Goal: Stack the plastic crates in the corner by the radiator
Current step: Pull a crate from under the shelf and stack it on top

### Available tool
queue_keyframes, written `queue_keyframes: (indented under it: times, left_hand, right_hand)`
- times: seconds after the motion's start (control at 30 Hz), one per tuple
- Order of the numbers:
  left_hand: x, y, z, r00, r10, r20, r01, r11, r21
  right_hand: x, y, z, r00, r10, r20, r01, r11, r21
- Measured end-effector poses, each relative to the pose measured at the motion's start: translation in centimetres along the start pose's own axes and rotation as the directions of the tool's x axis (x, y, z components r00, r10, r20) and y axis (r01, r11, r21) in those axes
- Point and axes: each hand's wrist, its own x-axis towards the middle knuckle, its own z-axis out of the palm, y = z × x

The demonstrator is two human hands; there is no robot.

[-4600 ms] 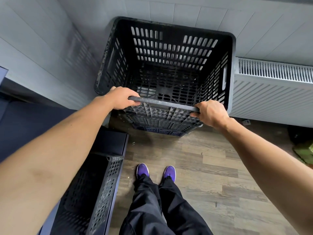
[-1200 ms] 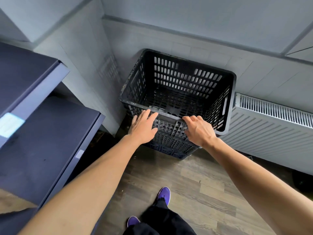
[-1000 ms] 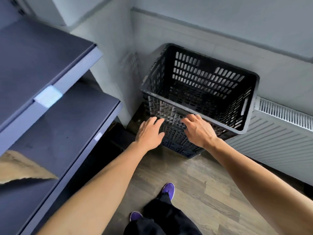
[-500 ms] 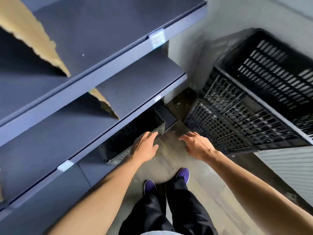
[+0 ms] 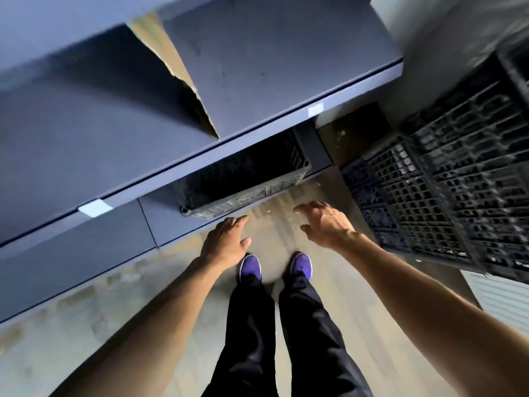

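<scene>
A stack of black slotted plastic crates [image 5: 446, 190] stands at the right, blurred, beside the white radiator [image 5: 503, 296]. Another black crate [image 5: 240, 193] sits on the floor under the lowest dark blue shelf, its near rim poking out. My left hand [image 5: 226, 242] hovers just in front of that rim, fingers apart, holding nothing. My right hand [image 5: 323, 222] is spread open over the floor between the two crates, touching neither.
Dark blue shelving [image 5: 257, 81] fills the upper left, with a torn piece of cardboard [image 5: 183, 81] lying on a shelf. My legs and purple shoes [image 5: 250, 267] stand on the wood floor [image 5: 86, 333] below the hands.
Both hands have let go of the stacked crate and swung left and down toward the crate under the shelf. The view has turned left, so the stack now sits at the right edge.
</scene>
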Motion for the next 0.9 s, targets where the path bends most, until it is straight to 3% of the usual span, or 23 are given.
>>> queue_keyframes:
  times: [0.3,0.5,0.67,0.9]
  left_hand:
    - [4.8,-2.9,5.5,0.995,-0.095,-0.019,0.094,0.995,-0.032]
    - [10.1,-5.8,8.1,0.982,-0.150,-0.117,0.156,0.987,0.044]
    - [14.8,-8.1,9.5,0.962,-0.160,-0.220,0.194,0.970,0.144]
    - [20.3,-9.1,10.4,0.962,-0.153,-0.225,0.194,0.966,0.170]
  right_hand:
    - [7.3,4.0,5.0,0.999,-0.008,0.047,0.008,1.000,0.000]
    - [13.1,5.1,7.6,0.996,-0.085,0.003,0.085,0.996,-0.019]
    - [17.2,5.3,8.4,0.987,-0.161,-0.028,0.156,0.978,-0.140]
    - [22.5,5.7,10.3,0.987,-0.159,-0.018,0.148,0.951,-0.272]
